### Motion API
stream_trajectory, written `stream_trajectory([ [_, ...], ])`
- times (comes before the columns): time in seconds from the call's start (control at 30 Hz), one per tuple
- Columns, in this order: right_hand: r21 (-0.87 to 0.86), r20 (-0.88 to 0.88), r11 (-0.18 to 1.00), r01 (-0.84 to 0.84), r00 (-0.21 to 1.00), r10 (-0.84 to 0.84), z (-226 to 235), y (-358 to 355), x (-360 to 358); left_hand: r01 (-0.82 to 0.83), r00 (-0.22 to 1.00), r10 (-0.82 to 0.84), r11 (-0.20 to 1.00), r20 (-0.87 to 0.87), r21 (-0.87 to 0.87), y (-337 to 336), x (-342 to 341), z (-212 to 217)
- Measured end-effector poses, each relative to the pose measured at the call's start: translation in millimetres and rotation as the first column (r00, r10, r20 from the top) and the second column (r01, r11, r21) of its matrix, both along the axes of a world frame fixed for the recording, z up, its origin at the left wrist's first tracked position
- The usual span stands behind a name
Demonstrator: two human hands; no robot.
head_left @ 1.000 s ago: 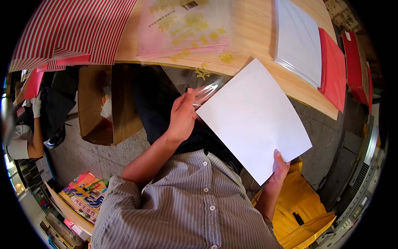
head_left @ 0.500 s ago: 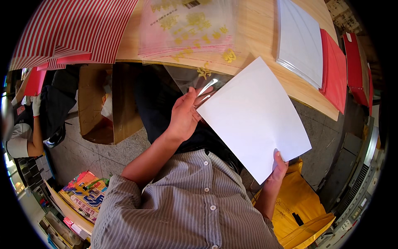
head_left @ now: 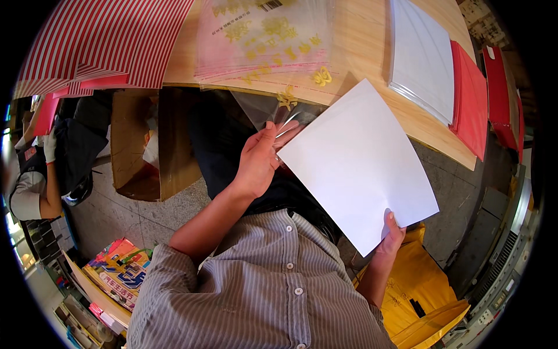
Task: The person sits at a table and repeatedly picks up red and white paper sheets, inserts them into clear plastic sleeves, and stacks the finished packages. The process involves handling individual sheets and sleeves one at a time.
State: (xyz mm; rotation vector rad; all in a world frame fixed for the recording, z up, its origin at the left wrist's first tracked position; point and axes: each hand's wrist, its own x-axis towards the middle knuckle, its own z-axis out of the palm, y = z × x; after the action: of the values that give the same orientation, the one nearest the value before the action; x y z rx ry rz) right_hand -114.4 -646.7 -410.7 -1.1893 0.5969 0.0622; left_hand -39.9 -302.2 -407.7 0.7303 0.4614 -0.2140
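My right hand (head_left: pixel 390 235) grips the near right corner of a white paper sheet (head_left: pixel 360 163), thumb on top and the other fingers hidden beneath. The sheet is tilted over my lap, its left corner close to my left hand (head_left: pixel 258 163). That hand is closed on the edge of a clear plastic bag (head_left: pixel 288 119) with yellow print, which hangs over the table's front edge. Whether the sheet's corner lies inside the bag's mouth, I cannot tell. More clear printed bags (head_left: pixel 261 46) lie stacked on the table behind it.
The wooden table (head_left: pixel 360 52) holds red-striped sheets (head_left: pixel 116 41) at left, a white stack (head_left: pixel 421 58) and red folders (head_left: pixel 468 99) at right. Below stand a cardboard box (head_left: pixel 174 151) and a yellow bag (head_left: pixel 418 279). At far left another person's gloved hand (head_left: pixel 50 146) holds something red.
Hardly anything differs. The white sheet and both hands have shifted only very slightly, and the glare on the clear bag near my left fingers has changed shape.
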Motion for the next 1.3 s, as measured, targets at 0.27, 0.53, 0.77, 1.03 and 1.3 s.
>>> stream_trajectory([
  [0.27, -0.014, -0.032, 1.000, -0.011, 0.999, 0.010, 2, 12, 1, -0.001, 1.000, 0.001, 0.999, 0.003, -0.046, -1, -1, -3],
  [0.53, 0.031, -0.058, 1.000, -0.001, 0.998, 0.003, -3, 21, 1, -0.044, 0.998, 0.039, 0.994, -0.050, -0.100, -5, -3, -5],
  [0.77, 0.126, -0.055, 0.992, 0.001, 0.998, 0.006, 13, 40, 5, -0.014, 0.962, 0.006, 1.000, 0.271, 0.028, -14, -14, -7],
  [1.03, 0.177, -0.078, 0.981, 0.074, 0.995, -0.060, 32, 65, 0, -0.143, 0.950, 0.088, 0.976, 0.298, 0.166, -4, -40, -53],
  [1.3, 0.128, -0.082, 0.989, 0.068, 0.995, -0.058, 41, 71, -1, -0.236, 0.964, 0.186, 0.929, 0.193, 0.286, -10, -29, -28],
])
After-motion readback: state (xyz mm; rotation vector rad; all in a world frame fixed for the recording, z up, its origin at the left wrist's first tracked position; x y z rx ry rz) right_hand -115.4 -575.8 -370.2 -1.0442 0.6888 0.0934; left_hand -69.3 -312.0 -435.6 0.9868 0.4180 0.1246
